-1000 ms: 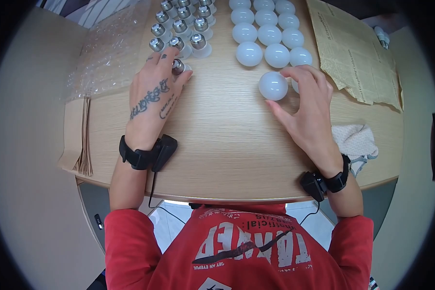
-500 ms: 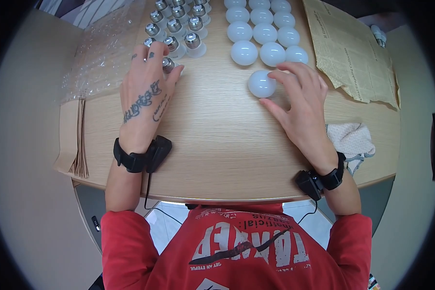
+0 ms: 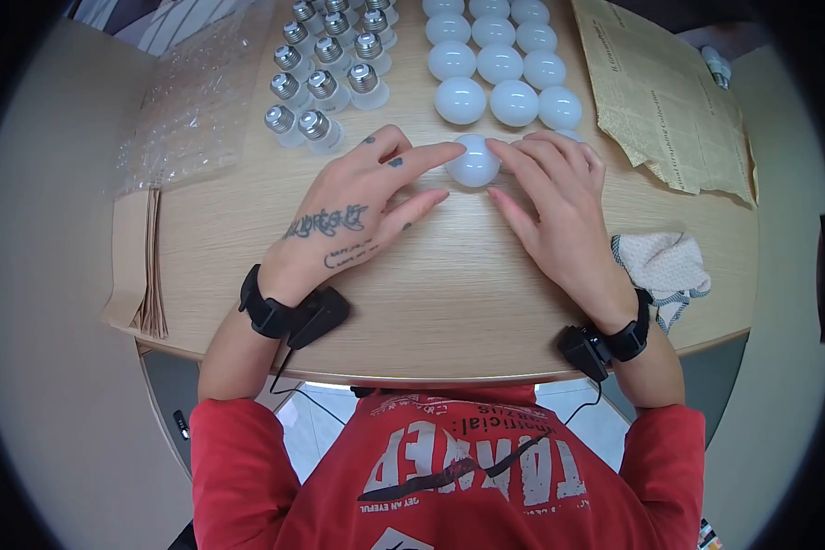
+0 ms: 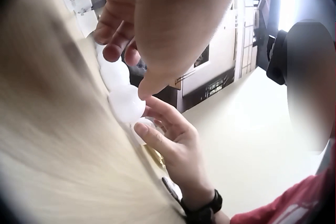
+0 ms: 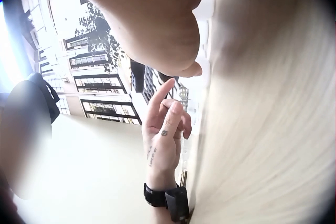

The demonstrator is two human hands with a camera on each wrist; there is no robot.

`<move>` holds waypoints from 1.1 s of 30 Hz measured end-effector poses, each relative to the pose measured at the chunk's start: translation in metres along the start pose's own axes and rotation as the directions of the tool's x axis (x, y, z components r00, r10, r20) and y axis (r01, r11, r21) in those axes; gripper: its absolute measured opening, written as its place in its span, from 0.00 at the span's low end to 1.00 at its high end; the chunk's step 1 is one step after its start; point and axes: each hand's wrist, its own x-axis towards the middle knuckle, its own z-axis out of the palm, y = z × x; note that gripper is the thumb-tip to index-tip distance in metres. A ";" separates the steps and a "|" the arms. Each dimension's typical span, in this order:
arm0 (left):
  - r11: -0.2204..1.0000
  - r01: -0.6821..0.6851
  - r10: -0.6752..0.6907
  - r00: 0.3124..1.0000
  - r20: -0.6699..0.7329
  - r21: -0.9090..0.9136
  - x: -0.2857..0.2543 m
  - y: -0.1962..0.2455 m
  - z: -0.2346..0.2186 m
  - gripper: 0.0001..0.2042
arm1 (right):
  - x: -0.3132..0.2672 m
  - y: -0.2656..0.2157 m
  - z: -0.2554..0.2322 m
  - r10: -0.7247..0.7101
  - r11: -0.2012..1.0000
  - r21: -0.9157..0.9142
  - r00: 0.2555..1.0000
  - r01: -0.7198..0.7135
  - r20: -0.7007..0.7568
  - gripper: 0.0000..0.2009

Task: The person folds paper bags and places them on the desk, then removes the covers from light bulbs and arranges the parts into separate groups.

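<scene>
A round white light bulb (image 3: 474,162) sits on the table with its glass globe up, between the two hands in the head view. My right hand (image 3: 559,211) holds it from the right, index finger at the far side and thumb at the near side. From the left comes my left hand (image 3: 348,211), its index finger stretched out to the bulb's upper edge and its thumb pointing at the near edge. In the left wrist view, the bulb (image 4: 126,103) lies between the left thumb and the fingers of the right hand (image 4: 176,142).
Rows of light bulbs with metal screw bases up (image 3: 323,85) stand at the back left. Rows of bulbs with globes up (image 3: 500,64) stand at the back right. Bubble wrap (image 3: 188,110), folded brown paper (image 3: 133,266), printed paper (image 3: 669,110) and a cloth (image 3: 660,266) lie around the sides.
The right hand has slid the bulb leftward toward the middle. My left hand has left the screw-base bulbs and swung right to this bulb.
</scene>
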 end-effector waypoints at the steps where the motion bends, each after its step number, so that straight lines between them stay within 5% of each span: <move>1: 1.000 0.027 -0.026 0.999 0.031 -0.016 0.000 0.000 0.000 0.24 | 0.000 0.000 0.000 -0.002 1.000 -0.001 1.000 0.002 0.000 0.26; 7: 0.992 0.007 -0.001 0.999 0.045 -0.123 0.001 0.002 0.012 0.27 | 0.009 0.004 -0.019 0.146 0.985 -0.067 0.979 -0.157 -0.143 0.21; 11: 0.988 -0.020 0.029 0.998 0.059 -0.153 0.005 0.005 0.020 0.29 | 0.010 0.017 -0.034 0.284 0.954 -0.068 0.952 -0.293 -0.118 0.13; 14: 0.983 -0.018 0.034 0.996 0.084 -0.184 0.010 0.009 0.023 0.30 | 0.006 0.024 -0.035 0.406 0.913 0.021 0.912 -0.408 0.050 0.11; 33: 0.939 0.090 -0.036 0.985 0.166 -0.331 0.017 0.021 0.022 0.25 | 0.004 0.027 -0.031 0.321 0.946 0.068 0.947 -0.318 -0.026 0.12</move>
